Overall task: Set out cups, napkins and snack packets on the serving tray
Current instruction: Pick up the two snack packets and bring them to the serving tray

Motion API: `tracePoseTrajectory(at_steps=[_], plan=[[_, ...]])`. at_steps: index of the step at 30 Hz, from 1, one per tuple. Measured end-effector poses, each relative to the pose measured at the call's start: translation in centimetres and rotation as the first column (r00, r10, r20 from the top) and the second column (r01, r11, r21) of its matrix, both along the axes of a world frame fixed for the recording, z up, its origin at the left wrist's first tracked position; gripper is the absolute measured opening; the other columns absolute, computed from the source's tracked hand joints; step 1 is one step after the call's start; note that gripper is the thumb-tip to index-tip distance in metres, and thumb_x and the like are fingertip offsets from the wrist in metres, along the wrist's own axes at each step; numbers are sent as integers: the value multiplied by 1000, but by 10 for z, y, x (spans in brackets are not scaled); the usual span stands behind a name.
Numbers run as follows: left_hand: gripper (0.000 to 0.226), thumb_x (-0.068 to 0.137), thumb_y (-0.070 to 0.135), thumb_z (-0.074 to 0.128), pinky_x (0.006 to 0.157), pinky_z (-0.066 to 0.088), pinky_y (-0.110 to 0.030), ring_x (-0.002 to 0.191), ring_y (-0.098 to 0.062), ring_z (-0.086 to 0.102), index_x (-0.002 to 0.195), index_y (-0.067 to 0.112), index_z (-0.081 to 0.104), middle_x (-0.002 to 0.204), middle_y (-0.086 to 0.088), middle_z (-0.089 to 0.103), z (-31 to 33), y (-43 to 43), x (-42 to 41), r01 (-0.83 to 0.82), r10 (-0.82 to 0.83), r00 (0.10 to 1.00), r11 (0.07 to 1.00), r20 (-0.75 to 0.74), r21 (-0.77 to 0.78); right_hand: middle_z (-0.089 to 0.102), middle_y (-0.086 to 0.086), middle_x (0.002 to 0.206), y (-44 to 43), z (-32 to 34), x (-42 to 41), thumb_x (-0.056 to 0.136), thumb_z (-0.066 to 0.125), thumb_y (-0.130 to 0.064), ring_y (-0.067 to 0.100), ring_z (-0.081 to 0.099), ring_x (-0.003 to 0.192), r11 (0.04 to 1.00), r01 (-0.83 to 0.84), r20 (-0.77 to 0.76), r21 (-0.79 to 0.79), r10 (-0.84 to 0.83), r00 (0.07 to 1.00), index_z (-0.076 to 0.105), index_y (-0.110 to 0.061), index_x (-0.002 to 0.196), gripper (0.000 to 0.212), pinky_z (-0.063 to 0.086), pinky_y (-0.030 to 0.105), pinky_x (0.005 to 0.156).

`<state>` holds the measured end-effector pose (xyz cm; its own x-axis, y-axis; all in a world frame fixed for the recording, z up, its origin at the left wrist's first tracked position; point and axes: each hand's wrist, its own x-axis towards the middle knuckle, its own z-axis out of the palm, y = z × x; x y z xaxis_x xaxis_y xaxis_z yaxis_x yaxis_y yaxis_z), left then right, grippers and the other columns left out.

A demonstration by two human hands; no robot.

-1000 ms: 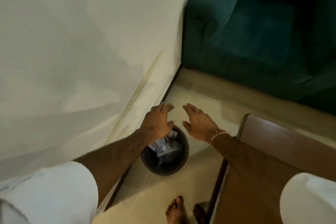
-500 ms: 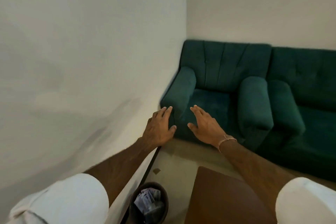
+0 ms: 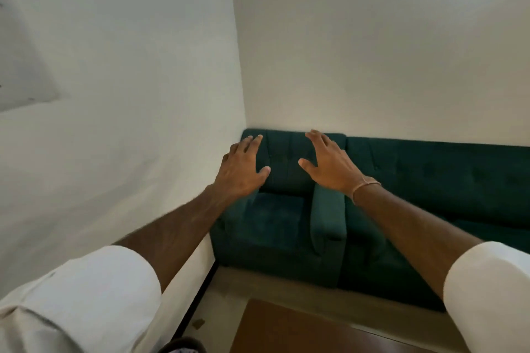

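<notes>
Two empty palms, left hand [image 3: 243, 169] & right hand [image 3: 329, 165], raised before green sofa [image 3: 430, 175].

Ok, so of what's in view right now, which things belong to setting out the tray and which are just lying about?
For the job:
- left hand, open and empty
- right hand, open and empty
- no cups, napkins, packets or tray in view

Just there:
- green sofa
- brown table
- bin, only its rim showing
- white walls

Both arms reach out, the left hand [image 3: 242, 170] and right hand [image 3: 329, 163] empty, palms down, fingers spread, before a green sofa [image 3: 430, 180] in the corner, a brown table [image 3: 301, 329] below.
</notes>
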<state>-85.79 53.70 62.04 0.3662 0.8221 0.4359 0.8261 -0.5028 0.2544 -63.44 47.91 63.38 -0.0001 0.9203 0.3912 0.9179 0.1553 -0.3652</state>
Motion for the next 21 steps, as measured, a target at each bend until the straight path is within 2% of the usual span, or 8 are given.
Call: tracePoseTrajectory(at_steps=[4,9,21], plan=[[83,90,46,59,117,29,-50,149,-30,22,158,23,17,164,-8,22,3,-15,45,49,-50,998,999,-30,-5,21,4,166,-26,6,41,96,58,-40,32,32,147,999,38,-4,11,-38,999,23,-19,155,72,30,60,114],[83,89,47,60,117,27,-51,148,-29,22,157,25,18,164,-6,23,-22,-21,99,129,-133,989,990,-66,-66,22,4,166,-57,-19,93,96,58,-41,31,34,146,986,162,-17,-42,-163,987,26,-20,153,69,30,61,113],[83,89,45,63,114,31,-51,147,-30,25,157,22,22,162,-9,27,-154,-84,259,353,-417,888,889,-194,-292,23,4,165,-183,-168,242,95,59,-40,31,38,143,849,445,-21,-286,-469,883,32,-19,149,63,35,61,109]])
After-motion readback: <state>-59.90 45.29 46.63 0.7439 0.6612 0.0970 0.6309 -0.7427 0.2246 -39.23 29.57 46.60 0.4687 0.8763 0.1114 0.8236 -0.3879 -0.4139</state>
